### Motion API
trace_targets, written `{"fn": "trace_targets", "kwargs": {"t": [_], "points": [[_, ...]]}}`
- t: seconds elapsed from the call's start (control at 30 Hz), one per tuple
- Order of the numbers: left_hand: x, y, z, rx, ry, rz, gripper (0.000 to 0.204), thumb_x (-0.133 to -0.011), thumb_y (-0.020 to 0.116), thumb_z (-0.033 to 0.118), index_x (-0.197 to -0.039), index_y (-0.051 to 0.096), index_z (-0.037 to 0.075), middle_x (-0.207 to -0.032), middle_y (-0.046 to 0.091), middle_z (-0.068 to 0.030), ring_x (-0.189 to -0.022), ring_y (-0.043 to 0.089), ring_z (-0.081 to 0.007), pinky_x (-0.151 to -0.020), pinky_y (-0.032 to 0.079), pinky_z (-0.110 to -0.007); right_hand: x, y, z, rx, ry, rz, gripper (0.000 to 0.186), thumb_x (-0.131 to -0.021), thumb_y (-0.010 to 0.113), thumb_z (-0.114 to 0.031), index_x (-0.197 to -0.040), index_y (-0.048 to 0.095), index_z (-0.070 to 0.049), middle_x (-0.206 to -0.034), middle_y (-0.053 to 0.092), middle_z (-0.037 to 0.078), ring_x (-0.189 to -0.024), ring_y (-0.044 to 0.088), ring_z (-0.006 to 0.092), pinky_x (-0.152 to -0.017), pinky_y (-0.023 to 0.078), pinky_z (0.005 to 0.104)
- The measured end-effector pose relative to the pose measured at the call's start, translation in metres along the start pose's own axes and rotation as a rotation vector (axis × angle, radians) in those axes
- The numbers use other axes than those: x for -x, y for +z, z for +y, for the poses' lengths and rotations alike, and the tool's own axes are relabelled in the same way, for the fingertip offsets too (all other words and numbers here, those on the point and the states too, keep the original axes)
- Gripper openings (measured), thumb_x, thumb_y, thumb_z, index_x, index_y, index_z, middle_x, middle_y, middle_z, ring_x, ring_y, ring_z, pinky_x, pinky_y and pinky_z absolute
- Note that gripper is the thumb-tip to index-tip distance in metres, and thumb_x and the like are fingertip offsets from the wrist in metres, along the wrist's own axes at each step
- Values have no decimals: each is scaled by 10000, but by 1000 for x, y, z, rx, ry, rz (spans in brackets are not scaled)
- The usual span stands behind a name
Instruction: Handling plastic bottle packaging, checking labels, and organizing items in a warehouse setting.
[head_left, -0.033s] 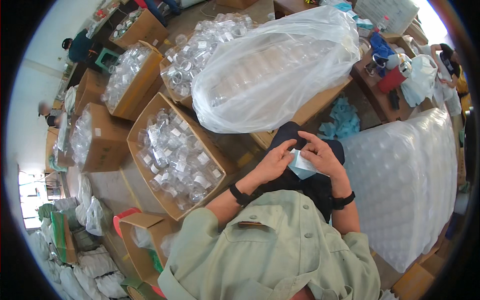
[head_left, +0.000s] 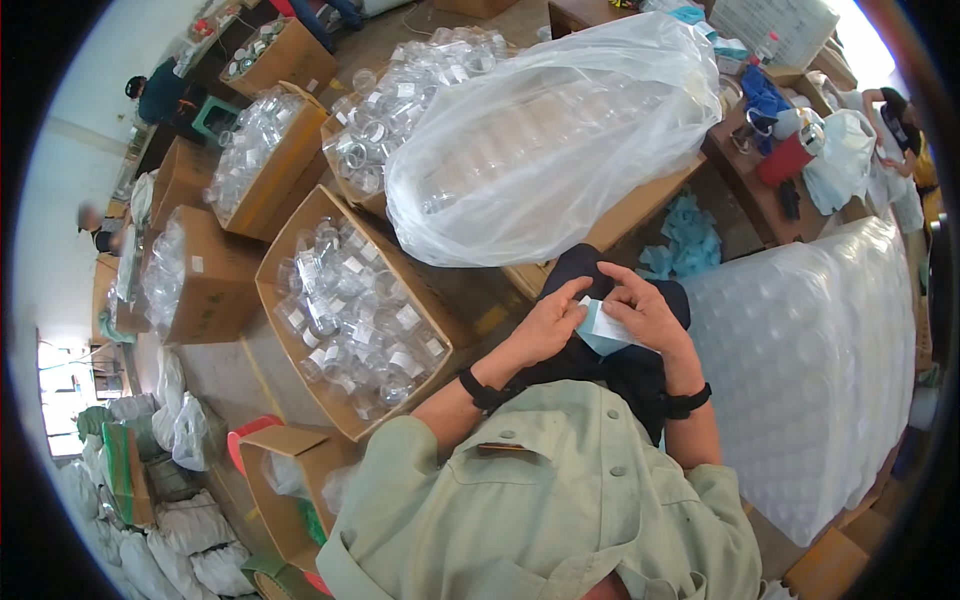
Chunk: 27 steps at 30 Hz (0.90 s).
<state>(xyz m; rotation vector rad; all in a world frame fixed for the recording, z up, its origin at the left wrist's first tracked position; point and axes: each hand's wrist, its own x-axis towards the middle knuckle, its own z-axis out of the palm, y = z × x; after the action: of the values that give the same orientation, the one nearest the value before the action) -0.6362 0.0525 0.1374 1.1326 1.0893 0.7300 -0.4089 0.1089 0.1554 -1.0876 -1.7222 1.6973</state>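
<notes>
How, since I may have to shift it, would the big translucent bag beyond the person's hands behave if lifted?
The translucent bag is probably light for its size: clear, hollow containers show inside. Its loose, wrinkled film would likely crumple; its gloss suggests slipperiness.

The shirt (head_left: 570, 490) was plain pale green. Just beyond the shirt, the paper (head_left: 605, 328) was white and light blue, the trousers (head_left: 575, 265) dark; farther beyond the shirt, the scraps (head_left: 690, 238) were turquoise-blue. Left of the shirt, the carton (head_left: 425, 292) was brown, the jars (head_left: 352, 312) colourless with white labels (head_left: 403, 361). Right of the shirt, the wrapped stack (head_left: 800, 370) was milky, dotted in rows.
</notes>
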Motion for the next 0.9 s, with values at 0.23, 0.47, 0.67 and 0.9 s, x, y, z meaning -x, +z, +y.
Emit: {"fn": "trace_targets", "kwargs": {"t": [0.23, 0.47, 0.67, 0.9], "points": [[25, -80, 26, 16, -85, 384, 547, -1089, 481, 75, -1623, 361, 62, -1142, 702, -114, -959, 685, -173, -848, 615, -344, 16, -34, 3, -265, 74, 191, 628, -928, 683, -33, -1534, 519, -57, -856, 658, -19, -734, 559, 50, -671, 449, 220], [13, -213, 61, 178, 242, 781, 624, -1104, 429, 88, -1657, 146, 27, -1413, 606, -258, -1189, 688, -340, -988, 613, -428, 34, -46, 55, -273, 164, 234, 596, -925, 686, -59, -1499, 535, 0, -844, 648, -25, -726, 556, 45, -652, 428, 218], [-20, -269, 43, 180, 245, 821, 626, -1118, 415, 141, -1664, 128, 30, -1460, 533, -241, -1175, 680, -349, -958, 611, -469, 33, -36, 96, -333, 261, 255, 598, -917, 696, -81, -1487, 546, 13, -856, 657, -12, -738, 578, 65, -671, 447, 224], [-24, -271, 37, 49, 50, 885, 661, -1080, 383, 106, -1681, 107, 96, -1479, 511, -229, -1191, 659, -371, -904, 611, -512, 41, -44, 114, -440, 223, 297, 601, -921, 699, -77, -1493, 540, 16, -862, 663, -7, -760, 612, 75, -703, 472, 220]]}}
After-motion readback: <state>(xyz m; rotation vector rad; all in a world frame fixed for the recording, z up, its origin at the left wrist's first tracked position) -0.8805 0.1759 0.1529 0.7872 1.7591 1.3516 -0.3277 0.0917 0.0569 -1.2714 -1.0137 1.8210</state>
